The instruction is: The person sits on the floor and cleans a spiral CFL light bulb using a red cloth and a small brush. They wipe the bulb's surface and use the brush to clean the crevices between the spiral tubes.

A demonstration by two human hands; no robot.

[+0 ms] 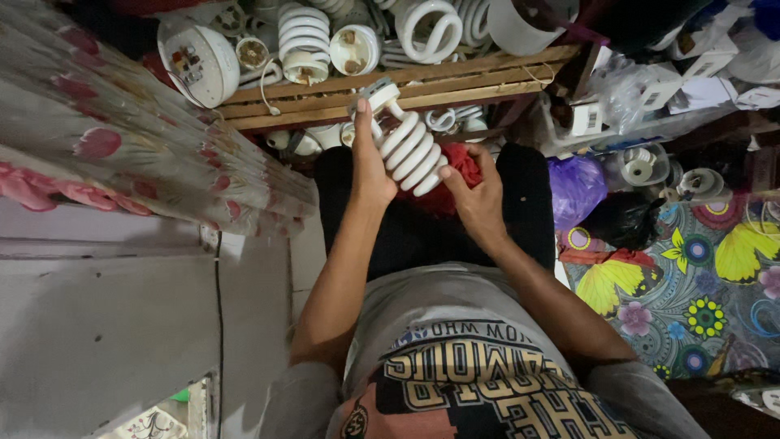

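Holding a spiral bulb (410, 150) between both hands: left hand (370, 162) wraps its base end, right hand (475, 191) pinches the coil tip.

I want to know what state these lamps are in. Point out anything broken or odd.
The spiral lamp held by the left hand and the right hand has no base cover; its bare end sticks up. On the wooden shelf, several lamp bases lie open, their insides showing.
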